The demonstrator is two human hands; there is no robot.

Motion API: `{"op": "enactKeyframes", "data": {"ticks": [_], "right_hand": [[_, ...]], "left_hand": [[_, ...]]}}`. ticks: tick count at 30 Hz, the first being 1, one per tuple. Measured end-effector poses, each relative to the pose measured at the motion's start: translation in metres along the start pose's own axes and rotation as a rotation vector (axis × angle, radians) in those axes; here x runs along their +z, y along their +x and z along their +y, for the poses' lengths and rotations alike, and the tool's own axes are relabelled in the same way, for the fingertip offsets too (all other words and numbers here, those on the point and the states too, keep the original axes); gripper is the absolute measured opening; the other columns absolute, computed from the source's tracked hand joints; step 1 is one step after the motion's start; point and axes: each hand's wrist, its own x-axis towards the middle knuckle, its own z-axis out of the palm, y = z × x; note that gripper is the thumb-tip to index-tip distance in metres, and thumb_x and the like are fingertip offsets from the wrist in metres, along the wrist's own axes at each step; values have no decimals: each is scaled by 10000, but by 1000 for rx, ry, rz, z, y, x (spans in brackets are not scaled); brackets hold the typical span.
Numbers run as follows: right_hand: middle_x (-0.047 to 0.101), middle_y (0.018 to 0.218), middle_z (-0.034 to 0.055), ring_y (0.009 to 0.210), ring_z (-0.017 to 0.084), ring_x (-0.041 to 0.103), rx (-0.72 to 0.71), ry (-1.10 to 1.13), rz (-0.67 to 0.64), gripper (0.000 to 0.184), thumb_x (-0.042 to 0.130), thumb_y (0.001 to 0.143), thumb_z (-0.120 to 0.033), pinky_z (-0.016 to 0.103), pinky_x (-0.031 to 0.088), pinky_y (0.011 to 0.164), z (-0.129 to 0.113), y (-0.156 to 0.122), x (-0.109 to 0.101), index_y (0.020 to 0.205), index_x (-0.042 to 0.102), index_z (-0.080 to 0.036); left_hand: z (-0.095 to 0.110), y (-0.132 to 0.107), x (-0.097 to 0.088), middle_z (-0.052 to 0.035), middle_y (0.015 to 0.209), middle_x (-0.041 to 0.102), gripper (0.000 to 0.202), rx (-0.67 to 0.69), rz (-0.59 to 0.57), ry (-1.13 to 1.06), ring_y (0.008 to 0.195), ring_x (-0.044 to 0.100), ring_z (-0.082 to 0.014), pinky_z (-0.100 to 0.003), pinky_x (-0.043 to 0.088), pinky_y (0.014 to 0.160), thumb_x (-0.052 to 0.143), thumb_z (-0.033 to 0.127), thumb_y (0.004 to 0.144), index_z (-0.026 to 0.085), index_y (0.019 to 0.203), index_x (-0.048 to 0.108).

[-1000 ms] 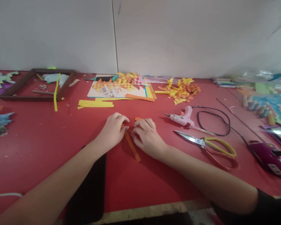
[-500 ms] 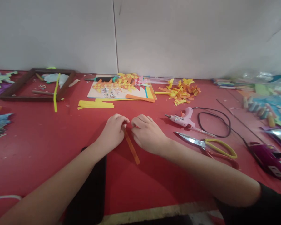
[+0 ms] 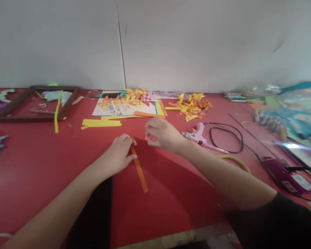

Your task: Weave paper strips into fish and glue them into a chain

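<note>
Our left hand [image 3: 119, 154] pinches the orange strip [image 3: 140, 173], its free end toward five o'clock. Apart at two o'clock, our right hand [image 3: 162, 133] curls by an orange piece [image 3: 151, 137], grip unclear. Probably light, easily creased paper; best held near an end.

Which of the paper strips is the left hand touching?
The long orange strip at the left hand, its near end free; the flat yellow strips and another orange strip lie farther back, away from that hand.
</note>
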Motion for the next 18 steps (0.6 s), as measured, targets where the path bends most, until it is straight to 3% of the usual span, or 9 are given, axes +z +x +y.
{"op": "enactKeyframes", "data": {"ticks": [2,3,5,6,8,11,15,18], "right_hand": [[684,942,65,935,217,580,136,15,177,140,567,857,-142,370,458,888,35,-9,-17,806,681,-206],[688,936,59,929,220,592,275,-18,233,144,556,874,-154,378,468,891,53,-14,-26,855,685,-215],[692,1023,54,993,231,614,625,-165,234,182,516,931,-189,399,481,929,90,-25,-42,976,685,-238],[691,1042,70,1019,253,621,702,-198,205,199,500,952,-194,434,482,950,107,-31,-49,1014,686,-228],[702,1007,86,1007,281,647,776,-208,115,182,528,963,-212,462,514,924,136,-42,-56,968,709,-213],[649,1236,86,1064,228,644,841,-199,-47,245,581,983,-343,420,559,920,163,-53,-55,1168,656,-202],[615,1286,95,1083,218,643,885,-218,-113,348,605,973,-367,433,568,914,170,-60,-46,1267,593,-181],[643,1235,113,1066,234,650,825,-222,-90,298,577,987,-341,441,561,913,168,-59,-44,1224,623,-166]], "left_hand": [[0,0,-2,-90,1068,588,137,10,-30,3,1043,583,-299,-470,477,952,609,249,833,220,967,597],[1,0,-2,-85,1050,582,87,5,-42,8,1024,583,-293,-467,481,943,606,240,831,222,916,597],[3,1,-3,-78,1031,573,17,-9,-65,20,992,580,-280,-456,491,916,586,221,837,224,853,590],[4,1,-4,-76,1025,567,13,-19,-76,31,975,576,-276,-453,494,904,582,217,837,222,825,584],[6,1,-5,-77,1029,558,52,-39,-96,56,964,568,-272,-451,493,895,582,228,841,216,791,576],[9,2,-6,-88,1051,559,112,-49,-112,70,990,556,-282,-461,475,910,564,270,869,208,778,582],[13,6,-6,-82,966,605,157,-55,-68,-32,941,580,-272,-442,473,868,516,331,902,210,824,577],[18,10,-6,-41,880,634,176,-161,-35,-263,842,621,-235,-383,488,776,540,391,893,219,856,554]]}}
